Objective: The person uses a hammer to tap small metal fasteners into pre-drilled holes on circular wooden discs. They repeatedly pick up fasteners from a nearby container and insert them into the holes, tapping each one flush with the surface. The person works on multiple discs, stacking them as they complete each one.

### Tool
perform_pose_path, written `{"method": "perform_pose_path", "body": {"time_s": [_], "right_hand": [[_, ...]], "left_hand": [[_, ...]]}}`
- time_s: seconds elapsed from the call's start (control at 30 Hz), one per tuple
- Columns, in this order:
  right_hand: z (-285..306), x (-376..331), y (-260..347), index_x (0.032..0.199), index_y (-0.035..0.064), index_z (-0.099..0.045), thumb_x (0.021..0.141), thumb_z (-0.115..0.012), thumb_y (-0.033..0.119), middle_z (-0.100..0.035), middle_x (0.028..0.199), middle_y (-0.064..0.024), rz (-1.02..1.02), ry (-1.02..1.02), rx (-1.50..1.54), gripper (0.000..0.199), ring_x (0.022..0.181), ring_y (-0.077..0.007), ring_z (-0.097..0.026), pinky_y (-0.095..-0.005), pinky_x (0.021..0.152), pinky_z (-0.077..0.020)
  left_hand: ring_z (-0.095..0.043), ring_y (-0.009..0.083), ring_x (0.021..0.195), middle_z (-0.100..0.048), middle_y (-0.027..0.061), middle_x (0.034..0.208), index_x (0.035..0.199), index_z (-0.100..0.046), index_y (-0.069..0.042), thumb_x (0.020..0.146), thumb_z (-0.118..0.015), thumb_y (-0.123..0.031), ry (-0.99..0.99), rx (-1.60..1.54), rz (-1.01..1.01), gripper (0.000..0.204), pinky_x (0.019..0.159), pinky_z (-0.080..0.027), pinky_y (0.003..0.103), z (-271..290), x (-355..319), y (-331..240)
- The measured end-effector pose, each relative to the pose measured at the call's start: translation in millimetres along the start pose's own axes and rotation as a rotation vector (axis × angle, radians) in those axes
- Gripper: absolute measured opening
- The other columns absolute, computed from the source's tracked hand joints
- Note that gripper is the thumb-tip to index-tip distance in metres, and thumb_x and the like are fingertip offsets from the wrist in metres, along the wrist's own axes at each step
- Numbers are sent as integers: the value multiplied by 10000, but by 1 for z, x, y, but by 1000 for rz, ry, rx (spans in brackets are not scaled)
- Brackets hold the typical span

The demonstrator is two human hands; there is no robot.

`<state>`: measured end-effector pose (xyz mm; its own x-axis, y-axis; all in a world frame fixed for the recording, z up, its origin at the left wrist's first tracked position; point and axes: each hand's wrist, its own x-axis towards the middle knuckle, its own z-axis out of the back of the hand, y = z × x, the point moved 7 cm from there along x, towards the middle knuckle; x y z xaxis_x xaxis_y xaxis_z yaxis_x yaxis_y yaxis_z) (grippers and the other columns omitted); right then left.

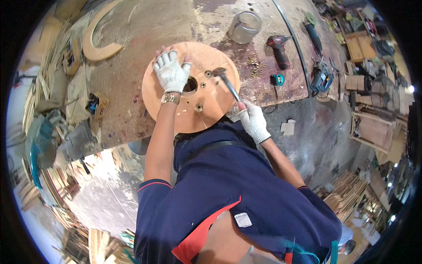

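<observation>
Two gloved hands are at work over a wooden disc (211, 100), which lies on the bench (127, 86) right in front of us. Our left hand (170, 75) is spread flat on the disc's far left part, beside the dark centre hole (190, 85), pressing but gripping nothing. Our right hand (253, 121) is curled around the handle of a hammer (229, 86), its head over the disc's right side, near a round fitting (208, 73).

A crooked blow could glance off, knock that fitting askew or dent the wood. If the swing strayed left, it could catch our bare fingertips, which poke out of the glove. The disc's near edge seems to reach the bench's front, so a strike there might tip it, should our left hand ease off.

We cannot tell whether the hammer head touches the disc or hangs just above it. Our palm hides the wood beneath, our forearm covers some of the left side, and the hole's inside is too dark to read. Loose brass bits (255, 67) are too small to make out, and the frame cuts off a curved piece (93, 44) at the top.
</observation>
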<state>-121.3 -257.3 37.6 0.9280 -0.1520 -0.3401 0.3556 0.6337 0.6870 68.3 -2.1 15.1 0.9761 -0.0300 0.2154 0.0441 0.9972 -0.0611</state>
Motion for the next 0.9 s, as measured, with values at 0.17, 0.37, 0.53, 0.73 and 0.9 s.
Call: {"method": "perform_pose_path", "body": {"time_s": [0.17,0.37,0.53,0.73,0.9], "right_hand": [[25,-39,-88,1008,-46,-688,1053,-545,412,-596,659,-93,-89,-341,317,482,636,-146,-534,-358,603,-453],[28,-69,-182,732,89,-522,1061,-498,531,-446,590,49,-345,-471,425,552,539,-57,-400,-288,493,-320],[23,-80,-216,748,65,-540,1056,-511,520,-449,601,32,-437,-488,497,550,568,-75,-404,-305,514,-332],[32,-88,-210,813,2,-598,1049,-569,443,-461,665,31,-443,-438,546,501,667,-84,-392,-314,571,-345],[28,-104,-228,737,61,-545,1042,-577,476,-436,617,51,-487,-437,603,517,593,-68,-373,-299,515,-305]], "left_hand": [[-480,388,1339,-556,198,1418,1368,-567,-93,945,-590,-562,-252,-86,-20,632,1105,-363,529,-1,-20,5],[-613,320,1139,-682,116,1156,1154,-670,-126,881,-697,-283,150,-532,-404,317,986,-461,457,33,-14,-137],[-674,335,1012,-716,110,1062,1002,-689,-116,862,-677,-256,285,-304,-675,199,870,-524,451,-7,-17,-257],[-683,371,1094,-711,215,1124,1157,-658,-62,852,-630,-306,672,-268,-340,392,921,-551,481,-132,-3,-281],[-676,411,1108,-644,229,1244,1282,-578,-71,904,-598,-241,595,-201,-231,415,921,-546,520,-159,-17,-274]]}}
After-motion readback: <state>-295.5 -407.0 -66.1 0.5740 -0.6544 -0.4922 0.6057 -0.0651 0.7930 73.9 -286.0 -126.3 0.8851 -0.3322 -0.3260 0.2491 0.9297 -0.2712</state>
